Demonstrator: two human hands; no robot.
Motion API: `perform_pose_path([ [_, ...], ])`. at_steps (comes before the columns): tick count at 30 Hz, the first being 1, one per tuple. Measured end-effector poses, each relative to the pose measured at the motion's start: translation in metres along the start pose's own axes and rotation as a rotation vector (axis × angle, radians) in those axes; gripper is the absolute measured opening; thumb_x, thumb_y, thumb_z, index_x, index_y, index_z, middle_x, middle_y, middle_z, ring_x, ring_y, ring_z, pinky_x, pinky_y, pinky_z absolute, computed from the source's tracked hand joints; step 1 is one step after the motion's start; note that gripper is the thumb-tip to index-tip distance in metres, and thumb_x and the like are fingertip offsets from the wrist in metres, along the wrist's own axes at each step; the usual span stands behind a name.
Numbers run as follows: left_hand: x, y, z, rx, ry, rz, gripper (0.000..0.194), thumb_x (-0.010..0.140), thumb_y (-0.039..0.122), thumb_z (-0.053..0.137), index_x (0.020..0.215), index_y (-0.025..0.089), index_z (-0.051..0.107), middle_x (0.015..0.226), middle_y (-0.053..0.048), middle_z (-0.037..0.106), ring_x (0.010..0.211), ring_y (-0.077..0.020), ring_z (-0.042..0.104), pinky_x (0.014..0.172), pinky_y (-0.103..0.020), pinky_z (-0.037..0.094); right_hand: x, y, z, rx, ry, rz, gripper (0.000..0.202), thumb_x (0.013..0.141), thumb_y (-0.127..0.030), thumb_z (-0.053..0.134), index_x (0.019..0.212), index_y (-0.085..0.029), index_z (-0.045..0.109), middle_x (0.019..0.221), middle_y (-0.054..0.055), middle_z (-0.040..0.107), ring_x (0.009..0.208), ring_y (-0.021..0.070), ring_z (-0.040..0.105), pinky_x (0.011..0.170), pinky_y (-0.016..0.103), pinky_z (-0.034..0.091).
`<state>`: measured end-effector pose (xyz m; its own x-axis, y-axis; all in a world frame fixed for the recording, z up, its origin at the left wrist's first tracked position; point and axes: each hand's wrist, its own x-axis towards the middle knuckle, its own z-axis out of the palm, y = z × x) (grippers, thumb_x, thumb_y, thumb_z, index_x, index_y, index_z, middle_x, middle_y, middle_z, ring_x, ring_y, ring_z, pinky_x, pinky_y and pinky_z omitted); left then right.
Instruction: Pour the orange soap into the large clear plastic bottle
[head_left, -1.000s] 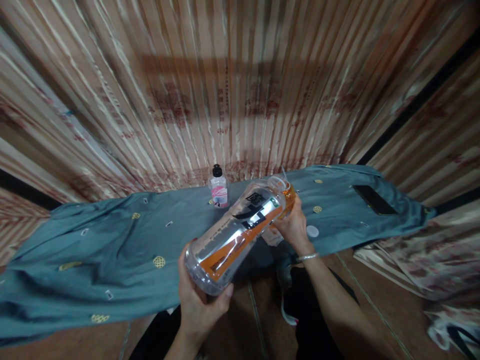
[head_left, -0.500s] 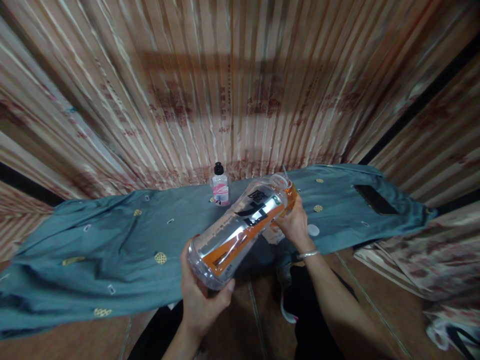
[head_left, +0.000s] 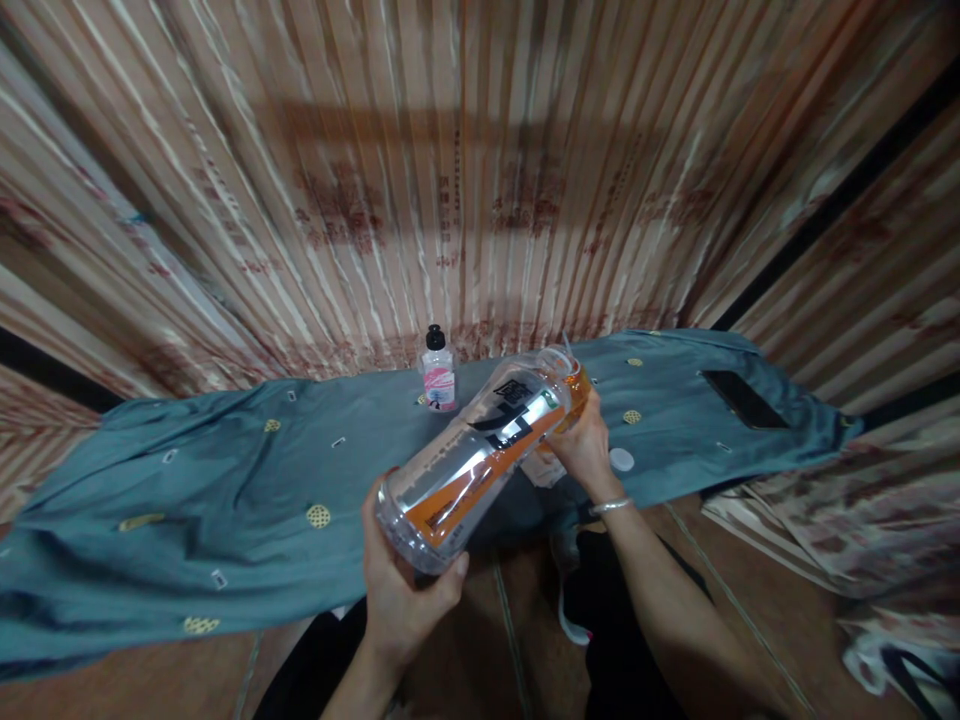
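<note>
A large clear plastic bottle (head_left: 487, 455) with an orange and silver label lies tilted across the middle, its mouth up and to the right. My left hand (head_left: 409, 595) is wrapped round its base. Behind the bottle's neck, my right hand (head_left: 589, 440) grips a small orange see-through container (head_left: 578, 388), partly hidden by the bottle and fingers. The bottle's open mouth is against or just over the container's rim; I cannot tell which. A thin pale stick or flap rises there. On the cloth near my right wrist lies a round white cap (head_left: 621, 460).
A teal cloth (head_left: 247, 480) covers the long narrow surface. A small clear bottle (head_left: 439, 388) with a black cap and pink label stands at the back. One dark phone (head_left: 742, 398) lies on the right. A pale packet (head_left: 541, 468) sits beneath the large bottle. Behind hangs a patterned curtain (head_left: 375, 200).
The whole view has shifted slightly. Both hands keep their grip, and the large bottle stays tilted against the orange container with almost no movement.
</note>
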<state>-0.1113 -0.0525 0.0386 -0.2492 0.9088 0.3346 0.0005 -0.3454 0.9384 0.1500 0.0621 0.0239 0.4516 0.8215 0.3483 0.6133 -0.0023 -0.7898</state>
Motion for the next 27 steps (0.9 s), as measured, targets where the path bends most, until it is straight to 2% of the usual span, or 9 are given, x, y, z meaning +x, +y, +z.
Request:
perform_pose_path([
  [5,0.004,0.005,0.000,0.047,-0.003,0.010,0.088,0.068,0.036,0.092,0.144,0.018,0.051,0.133,-0.018,0.070,0.117,-0.0324,0.075,0.096,-0.040,0.063,0.001,0.001,0.000,0.020,-0.015,0.003,0.108,0.063,-0.055,0.084,0.151,-0.013,0.038,0.140,0.023,0.066,0.128,0.0406,0.067,0.107,0.056,0.056],
  [7,0.005,0.006,0.000,0.067,-0.041,-0.001,0.090,0.066,0.035,0.093,0.143,0.017,0.050,0.132,-0.019,0.070,0.117,-0.0333,0.075,0.096,-0.041,0.063,0.002,0.000,0.000,0.012,-0.025,0.015,0.113,0.063,-0.052,0.085,0.155,-0.013,0.033,0.144,0.024,0.064,0.132,0.0409,0.065,0.110,0.057,0.054],
  [10,0.006,0.005,-0.001,0.074,-0.006,0.020,0.088,0.067,0.036,0.092,0.143,0.017,0.051,0.132,-0.018,0.070,0.117,-0.0340,0.074,0.098,-0.043,0.062,0.003,0.000,-0.001,-0.001,-0.038,0.012,0.120,0.061,-0.048,0.086,0.159,-0.011,0.028,0.148,0.026,0.061,0.136,0.0413,0.062,0.113,0.058,0.052],
  [13,0.007,0.004,-0.004,0.084,-0.051,-0.003,0.088,0.069,0.033,0.091,0.145,0.017,0.049,0.135,-0.019,0.068,0.120,-0.0335,0.073,0.101,-0.044,0.061,0.004,-0.002,-0.002,-0.015,-0.045,0.017,0.112,0.062,-0.048,0.085,0.155,-0.012,0.034,0.145,0.024,0.063,0.135,0.0412,0.063,0.111,0.058,0.053],
  [16,0.006,0.007,-0.004,0.072,-0.095,-0.020,0.091,0.067,0.030,0.093,0.144,0.017,0.046,0.133,-0.019,0.069,0.116,-0.0331,0.075,0.096,-0.042,0.063,0.005,-0.004,-0.003,-0.011,-0.043,0.013,0.102,0.063,-0.048,0.085,0.149,-0.014,0.042,0.139,0.022,0.067,0.130,0.0405,0.066,0.108,0.055,0.056],
  [21,0.001,0.016,0.006,0.026,0.021,-0.073,0.089,0.070,0.040,0.090,0.145,0.017,0.048,0.133,-0.017,0.068,0.116,-0.0304,0.073,0.098,-0.039,0.060,0.004,-0.009,-0.005,0.006,-0.041,0.029,0.099,0.062,-0.047,0.084,0.146,-0.013,0.044,0.134,0.021,0.070,0.123,0.0399,0.070,0.103,0.053,0.059],
  [27,0.002,0.010,0.005,0.056,0.008,-0.027,0.084,0.069,0.039,0.091,0.140,0.019,0.052,0.132,-0.015,0.068,0.118,-0.0315,0.072,0.100,-0.041,0.060,0.004,-0.009,-0.006,0.010,-0.054,0.023,0.097,0.063,-0.048,0.083,0.145,-0.014,0.044,0.132,0.020,0.071,0.123,0.0392,0.070,0.103,0.052,0.059],
])
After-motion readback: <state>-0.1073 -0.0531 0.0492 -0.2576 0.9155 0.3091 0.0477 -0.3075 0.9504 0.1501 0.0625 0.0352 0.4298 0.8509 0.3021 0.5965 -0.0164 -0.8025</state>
